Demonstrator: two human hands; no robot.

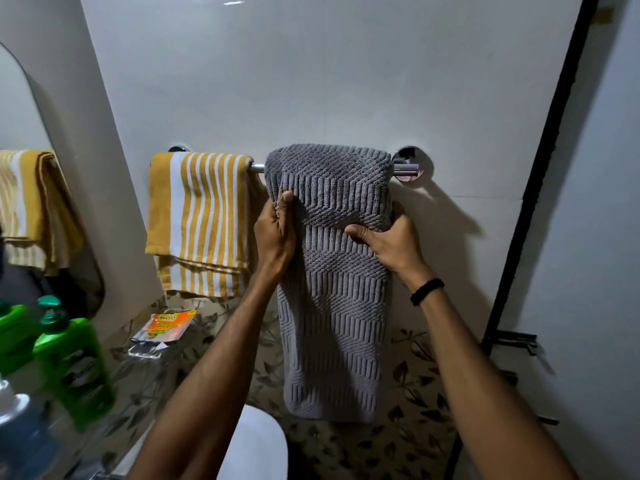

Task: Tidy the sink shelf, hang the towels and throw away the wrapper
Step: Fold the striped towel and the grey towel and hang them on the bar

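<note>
A grey textured towel (332, 306) hangs folded over the chrome towel bar (405, 169) on the white wall. My left hand (277, 230) grips its left edge just below the bar, and my right hand (391, 237) pinches the short front flap on the right side. To the left on the same bar hangs a yellow and white striped towel (199, 220). An orange wrapper (166, 327) lies on the glass shelf (145, 355) at lower left.
A green pump bottle (74, 362) and a blue bottle (20, 434) stand at lower left beside a mirror (20, 168). A white toilet lid (256, 445) sits below the towels. A black-framed glass partition (540, 188) runs down the right.
</note>
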